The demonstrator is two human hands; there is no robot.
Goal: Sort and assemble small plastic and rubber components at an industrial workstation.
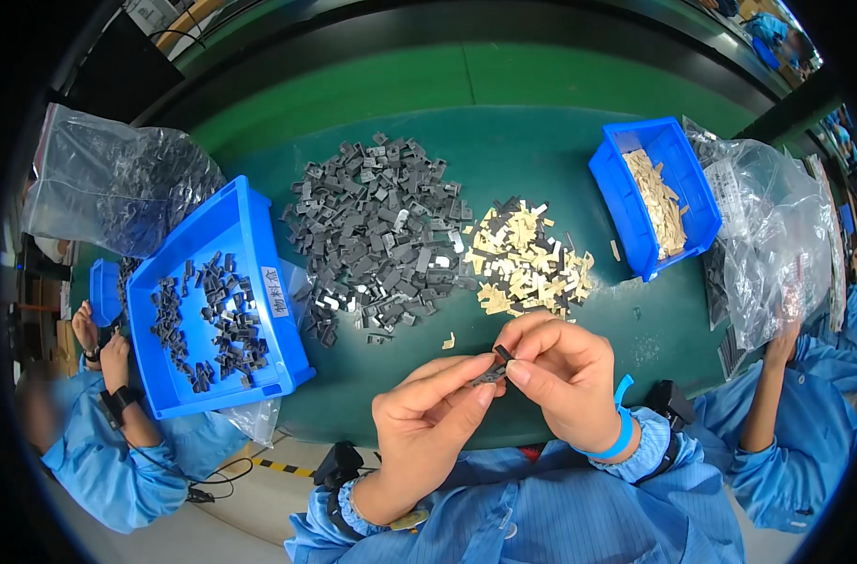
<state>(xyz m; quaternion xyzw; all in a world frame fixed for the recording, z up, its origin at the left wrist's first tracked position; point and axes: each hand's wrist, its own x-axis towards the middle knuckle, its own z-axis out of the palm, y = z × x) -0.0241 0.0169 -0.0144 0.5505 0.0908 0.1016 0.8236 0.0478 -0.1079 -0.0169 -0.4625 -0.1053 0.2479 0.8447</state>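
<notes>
At lower centre, the left hand (426,411) pinches a dark part (489,375), apparently steadying it, while the right hand's (571,383) grip holds a black strip (503,353). The grey pile (377,235) sits mid-frame, seemingly for easy reach.

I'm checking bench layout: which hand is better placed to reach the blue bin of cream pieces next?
Probably the right hand: it is nearer the blue bin of cream pieces, with the left hand farther left. Both hands hold small dark parts, though.
</notes>
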